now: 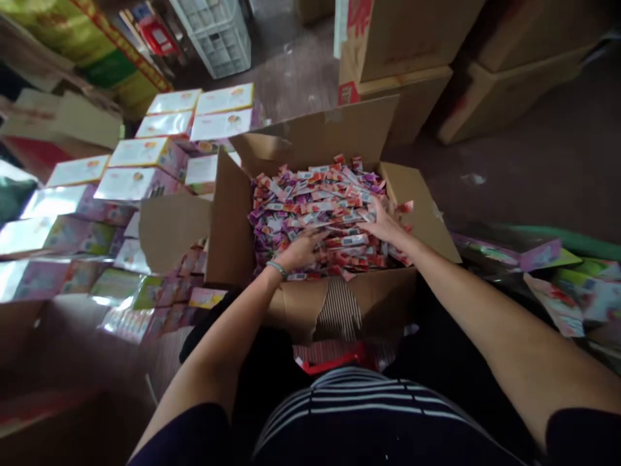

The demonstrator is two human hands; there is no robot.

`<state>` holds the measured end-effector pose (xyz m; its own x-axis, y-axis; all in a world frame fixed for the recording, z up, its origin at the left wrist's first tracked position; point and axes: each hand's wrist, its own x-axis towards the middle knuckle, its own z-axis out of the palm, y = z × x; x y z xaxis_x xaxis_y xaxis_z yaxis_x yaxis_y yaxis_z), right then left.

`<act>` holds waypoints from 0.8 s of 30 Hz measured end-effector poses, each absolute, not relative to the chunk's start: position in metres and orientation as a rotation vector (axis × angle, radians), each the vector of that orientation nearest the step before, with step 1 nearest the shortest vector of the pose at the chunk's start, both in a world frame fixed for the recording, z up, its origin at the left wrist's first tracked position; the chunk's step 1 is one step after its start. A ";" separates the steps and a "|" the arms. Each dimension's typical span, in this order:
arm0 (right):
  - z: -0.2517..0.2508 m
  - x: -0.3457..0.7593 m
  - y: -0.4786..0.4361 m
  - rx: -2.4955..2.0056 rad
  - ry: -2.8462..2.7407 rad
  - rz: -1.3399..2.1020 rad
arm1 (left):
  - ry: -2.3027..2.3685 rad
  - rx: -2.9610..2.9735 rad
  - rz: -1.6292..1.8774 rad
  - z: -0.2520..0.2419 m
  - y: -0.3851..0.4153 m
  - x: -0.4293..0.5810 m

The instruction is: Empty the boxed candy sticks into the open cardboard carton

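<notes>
An open cardboard box [228,220] in front of me is filled with stick sachets [315,207] in red, pink, white and purple. My left hand [303,249] rests on the sachets near the front middle, its fingers stretched out and partly lost among them. To the right, my right hand [385,223] touches the heap with thumb and fingers apart. Several sachets lie side by side between the two hands. Neither hand plainly grips a sachet, though the fingertips are blurred.
Stacked retail cartons [140,152] stand left of the box. Large brown boxes [402,77] are piled behind it, and a grey plastic crate [218,39] stands at the back. Colourful packaging [587,285] lies at right. Something red [334,364] sits below the box.
</notes>
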<state>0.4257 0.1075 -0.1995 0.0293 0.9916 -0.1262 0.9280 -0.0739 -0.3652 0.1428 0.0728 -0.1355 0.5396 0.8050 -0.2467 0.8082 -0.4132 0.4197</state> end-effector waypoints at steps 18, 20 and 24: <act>-0.138 0.285 0.083 -1.408 -2.764 0.278 | 1.734 1.485 0.590 -0.059 -0.116 -0.027; -0.119 0.268 0.116 -1.420 -2.634 0.177 | 1.927 1.160 0.861 -0.064 -0.132 -0.054; -0.103 0.223 0.197 -1.540 -2.559 0.180 | 2.262 0.478 1.142 -0.120 -0.151 -0.101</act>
<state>0.2234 0.1966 -0.1025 -0.4622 0.8843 0.0657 0.8664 0.4662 -0.1788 -0.1010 -0.1511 -0.1197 -0.7822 0.5367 -0.3166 0.0638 0.5744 0.8161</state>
